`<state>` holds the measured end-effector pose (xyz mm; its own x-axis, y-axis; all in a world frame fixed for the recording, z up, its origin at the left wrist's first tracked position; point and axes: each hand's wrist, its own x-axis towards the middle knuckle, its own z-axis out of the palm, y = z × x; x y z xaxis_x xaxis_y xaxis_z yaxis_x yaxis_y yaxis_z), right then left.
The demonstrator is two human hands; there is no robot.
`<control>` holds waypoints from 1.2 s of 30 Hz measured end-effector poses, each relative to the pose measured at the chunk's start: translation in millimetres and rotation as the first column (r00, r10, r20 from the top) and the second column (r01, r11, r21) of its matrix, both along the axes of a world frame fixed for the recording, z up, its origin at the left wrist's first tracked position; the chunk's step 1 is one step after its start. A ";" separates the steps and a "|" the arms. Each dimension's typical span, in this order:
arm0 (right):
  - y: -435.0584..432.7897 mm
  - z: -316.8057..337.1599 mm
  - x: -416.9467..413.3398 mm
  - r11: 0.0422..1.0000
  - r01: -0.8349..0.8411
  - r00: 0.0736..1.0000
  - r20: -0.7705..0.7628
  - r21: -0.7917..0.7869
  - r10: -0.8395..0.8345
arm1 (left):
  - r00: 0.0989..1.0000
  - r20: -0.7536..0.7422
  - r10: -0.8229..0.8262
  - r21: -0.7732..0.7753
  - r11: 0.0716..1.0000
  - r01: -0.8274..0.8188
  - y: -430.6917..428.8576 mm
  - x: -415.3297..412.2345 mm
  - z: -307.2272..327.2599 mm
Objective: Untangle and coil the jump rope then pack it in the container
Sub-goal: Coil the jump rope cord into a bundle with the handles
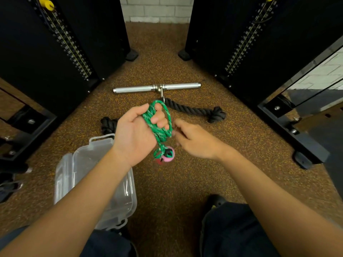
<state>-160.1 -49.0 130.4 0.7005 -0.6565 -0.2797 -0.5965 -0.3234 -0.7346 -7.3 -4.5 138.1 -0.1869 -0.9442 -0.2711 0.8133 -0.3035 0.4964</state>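
Observation:
A green braided jump rope [157, 125] is wound in loops around my left hand [137, 130], which grips it above the floor. A pink handle [168, 154] dangles from the loops below that hand, with something red blurred beside it. My right hand [193, 140] hovers just right of the coil, its blurred fingers spread and close to the rope; whether they touch it I cannot tell. A clear plastic container [85, 162] stands open on the floor under my left forearm, its lid [62, 175] hinged back to the left.
A steel cable-machine bar [137, 88] and a thick black rope attachment [196, 110] lie on the speckled brown floor ahead. Black weight-stack columns [61, 43] [248, 39] stand left and right. My dark-trousered knees and a shoe [216, 201] are at the bottom.

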 end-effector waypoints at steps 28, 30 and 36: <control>17.0 14.3 6.4 0.952 0.045 0.959 0.281 -0.304 0.045 | 0.401 0.803 -0.442 0.217 0.842 0.493 3.1 1.9 4.0; 15.9 17.4 5.1 0.966 0.067 0.958 0.286 -0.251 0.008 | 0.334 0.824 -0.457 0.223 0.805 0.550 4.5 4.2 6.0; 11.6 18.6 3.4 0.976 0.044 0.950 0.312 -0.212 0.025 | 0.318 0.774 -0.548 0.192 0.681 0.707 7.7 9.0 7.1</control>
